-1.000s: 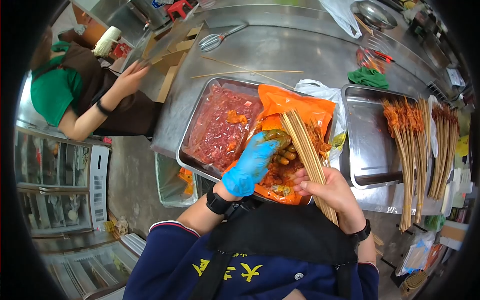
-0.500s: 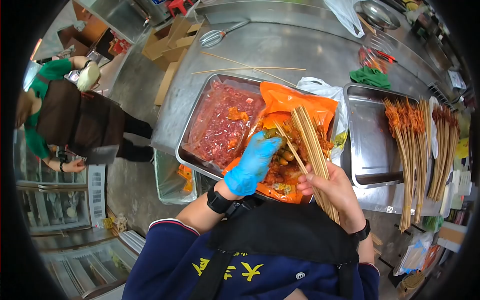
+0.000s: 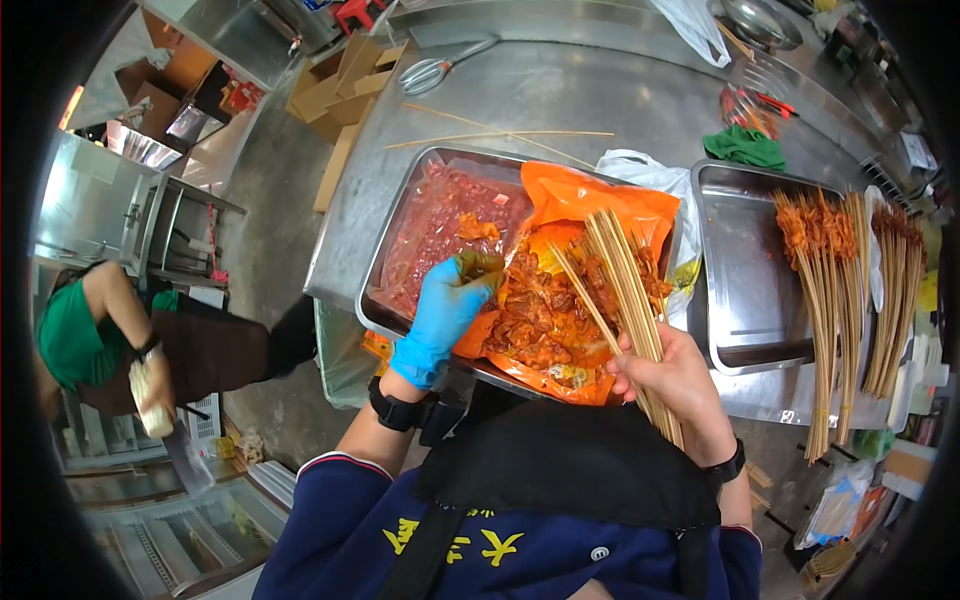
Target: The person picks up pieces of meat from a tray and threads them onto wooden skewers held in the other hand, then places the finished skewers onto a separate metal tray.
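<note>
My left hand (image 3: 446, 305), in a blue glove with stained fingertips, is over the seam between the bagged red meat (image 3: 425, 230) and the orange bag (image 3: 640, 212) of marinated meat (image 3: 535, 310). Its fingers curl together, and whatever they hold, if anything, is hidden. My bare right hand (image 3: 668, 375) is wrapped round a bundle of bamboo skewers (image 3: 630, 290), with one skewer angled apart from the rest. The skewers' upper ends lie over the marinated meat. Both kinds of meat lie in a metal tray (image 3: 362, 312).
Right of my hands, a second metal tray (image 3: 708, 330) bears loaded skewers (image 3: 815, 235). Scissors (image 3: 428, 76), loose skewers (image 3: 500, 133) and a green cloth (image 3: 745, 147) lie on the steel table (image 3: 340, 235). A co-worker (image 3: 200, 350) bends at the left.
My left hand has moved left and slightly up, off the middle of the marinated meat. My right hand still holds the skewers. The co-worker has moved lower in view and bent over.
</note>
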A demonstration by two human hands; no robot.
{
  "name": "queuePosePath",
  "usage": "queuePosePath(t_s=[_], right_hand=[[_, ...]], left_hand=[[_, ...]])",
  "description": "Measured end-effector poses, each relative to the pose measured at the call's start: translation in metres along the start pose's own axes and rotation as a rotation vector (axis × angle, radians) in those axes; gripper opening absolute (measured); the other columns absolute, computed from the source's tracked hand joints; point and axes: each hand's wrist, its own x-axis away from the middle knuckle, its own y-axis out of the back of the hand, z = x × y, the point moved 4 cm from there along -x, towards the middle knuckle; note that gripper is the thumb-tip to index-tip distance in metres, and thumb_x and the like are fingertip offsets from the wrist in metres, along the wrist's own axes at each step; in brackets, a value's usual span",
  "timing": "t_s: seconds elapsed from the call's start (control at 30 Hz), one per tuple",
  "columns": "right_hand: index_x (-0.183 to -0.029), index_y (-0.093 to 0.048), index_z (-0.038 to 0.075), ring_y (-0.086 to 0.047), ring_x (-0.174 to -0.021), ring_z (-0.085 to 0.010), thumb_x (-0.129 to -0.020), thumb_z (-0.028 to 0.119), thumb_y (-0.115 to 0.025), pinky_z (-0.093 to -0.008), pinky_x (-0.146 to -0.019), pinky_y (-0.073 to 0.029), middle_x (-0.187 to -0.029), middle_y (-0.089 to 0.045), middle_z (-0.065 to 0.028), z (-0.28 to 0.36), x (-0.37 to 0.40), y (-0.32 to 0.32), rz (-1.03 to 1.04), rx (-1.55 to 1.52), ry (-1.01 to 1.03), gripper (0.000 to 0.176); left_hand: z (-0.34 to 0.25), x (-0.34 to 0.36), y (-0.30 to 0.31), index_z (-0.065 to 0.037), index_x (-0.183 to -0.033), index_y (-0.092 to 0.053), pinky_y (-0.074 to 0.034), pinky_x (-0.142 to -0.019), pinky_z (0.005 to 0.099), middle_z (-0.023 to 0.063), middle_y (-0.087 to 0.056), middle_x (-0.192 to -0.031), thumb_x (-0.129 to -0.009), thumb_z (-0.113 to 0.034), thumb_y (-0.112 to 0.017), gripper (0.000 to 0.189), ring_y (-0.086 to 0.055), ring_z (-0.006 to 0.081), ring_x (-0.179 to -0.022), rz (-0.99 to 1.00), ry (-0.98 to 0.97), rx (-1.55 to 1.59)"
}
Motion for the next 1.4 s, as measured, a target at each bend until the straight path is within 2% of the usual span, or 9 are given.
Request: queuePosePath(t_s=[0.07,0.17,0.27,0.63,0.7,0.73,0.8,1.07,1.4], right_hand=[[-0.093,-0.051,0.0,-0.058,-0.059,-0.011,-0.077,0.0,-0.055,-0.0214,-0.05,-0.047,-0.078,-0.06,-0.0099,0.0,0.0,0.001,0.009,0.003,0.002,0.017],[-0.094,-0.051,0.0,-0.059,-0.06,-0.011,-0.076,-0.001,-0.056,-0.021,-0.05,-0.047,-0.078,-0.06,-0.0102,-0.003,-0.002,0.001,0.03,-0.003,0.002,0.019],[-0.093,-0.051,0.001,-0.059,-0.06,-0.011,-0.075,-0.001,-0.056,-0.021,-0.05,-0.048,-0.078,-0.06,-0.0099,-0.004,-0.003,0.003,0.038,-0.018,0.005,0.019],[-0.092,-0.05,0.0,-0.059,-0.06,-0.0123,-0.076,-0.001,-0.056,-0.0221,-0.05,-0.048,-0.078,-0.06,-0.0092,-0.007,-0.004,0.004,0.067,-0.051,0.024,0.018],[-0.092,-0.05,0.0,-0.059,-0.059,-0.0125,-0.075,-0.002,-0.056,-0.0222,-0.05,-0.048,-0.077,-0.06,-0.0091,-0.007,-0.004,0.004,0.062,-0.051,0.013,0.018],[-0.092,-0.05,0.0,-0.059,-0.059,-0.0125,-0.075,-0.002,-0.056,-0.0222,-0.05,-0.048,-0.077,-0.06,-0.0091,-0.007,-0.004,0.004,0.062,-0.051,0.014,0.018],[-0.092,-0.05,0.0,-0.059,-0.059,-0.0125,-0.075,-0.002,-0.056,-0.0223,-0.05,-0.048,-0.077,-0.06,-0.009,-0.007,-0.005,0.003,0.063,-0.041,0.014,0.018],[-0.091,-0.05,0.0,-0.059,-0.059,-0.0122,-0.074,-0.003,-0.056,-0.0224,-0.05,-0.048,-0.076,-0.06,-0.0089,-0.005,-0.004,0.001,0.062,-0.023,0.014,0.018],[-0.089,-0.051,0.001,-0.06,-0.059,-0.0118,-0.074,-0.003,-0.058,-0.022,-0.049,-0.048,-0.073,-0.059,-0.0068,-0.005,-0.003,-0.001,0.059,-0.032,0.008,0.017]], left_hand=[[0.007,0.008,-0.001,0.001,-0.099,-0.058,-0.047,-0.068,0.025,0.0093,-0.061,-0.09,-0.079,-0.005,-0.055,0.022,-0.058,0.0153,-0.075,-0.003,0.076,-0.098],[-0.001,0.016,-0.028,-0.005,-0.084,-0.065,-0.048,-0.069,0.0335,0.014,-0.061,-0.091,-0.071,0.0,-0.054,0.017,-0.059,0.0286,-0.078,0.14,-0.394,-0.901],[0.002,0.01,-0.049,-0.007,-0.088,-0.065,-0.048,-0.068,0.0378,0.0145,-0.06,-0.091,-0.069,0.001,-0.052,0.024,-0.057,0.0326,-0.082,0.327,-0.681,-1.164],[0.004,-0.004,-0.049,-0.001,-0.081,-0.057,-0.043,-0.059,0.0331,0.0114,-0.052,-0.073,-0.07,-0.011,-0.057,0.015,-0.053,0.025,-0.068,0.486,-0.574,-1.522],[0.015,-0.017,-0.028,0.0,-0.08,-0.057,-0.045,-0.065,0.0316,0.0108,-0.057,-0.076,-0.074,-0.009,-0.055,0.011,-0.055,0.0235,-0.072,0.349,-0.3,-0.613],[0.013,-0.019,-0.025,0.0,-0.08,-0.057,-0.045,-0.065,0.0316,0.0108,-0.057,-0.076,-0.074,-0.009,-0.055,0.011,-0.055,0.0235,-0.072,0.349,-0.3,-0.614],[0.014,-0.022,-0.014,0.0,-0.091,-0.056,-0.044,-0.071,0.0267,0.0058,-0.059,-0.086,-0.079,-0.007,-0.051,0.015,-0.055,0.0162,-0.078,0.256,-0.002,-0.01],[0.006,-0.024,-0.015,0.0,-0.104,-0.052,-0.047,-0.074,0.0261,0.0061,-0.058,-0.095,-0.085,-0.011,-0.049,0.022,-0.057,0.0139,-0.081,0.044,-0.004,0.586],[-0.022,-0.027,-0.042,-0.003,-0.108,-0.052,-0.048,-0.074,0.0295,0.0071,-0.058,-0.1,-0.085,-0.007,-0.047,0.024,-0.057,0.0171,-0.088,-0.046,-0.03,0.529]])
